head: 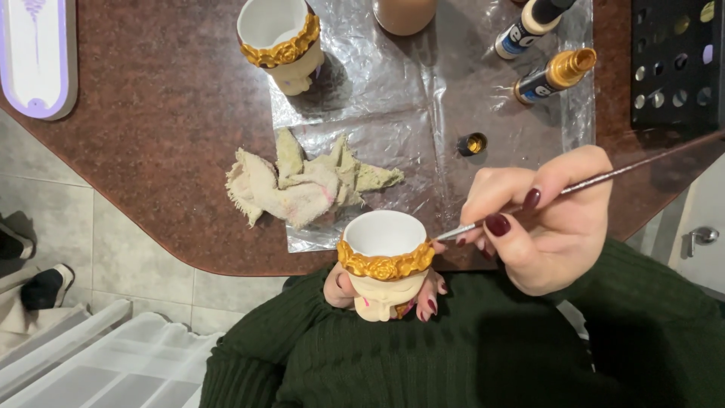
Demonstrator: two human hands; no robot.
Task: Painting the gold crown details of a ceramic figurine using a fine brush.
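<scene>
Two little cream pots with gold rose crowns were out: one in my left hand (362, 291), low in the middle of the frame, the other pot (283, 41) parked at the upper left of the foil sheet (393, 98). My left fingers were wrapped tight around the base of the pot (385, 264) I was holding, and my right hand (540, 227) was pinched shut on a thin brush (574, 185), tip just touching the right edge of the gold crown (385, 264). So I'd say I was mid touch-up on the gold band. Next stroke probably called for a steady wrist and turning the pot a bit so paint stayed off the cream part.

Count-wise: two paint bottles (551, 75) lying at the upper right, one small loose cap (472, 143) near the middle, one stained rag (302, 181), one brush.
</scene>
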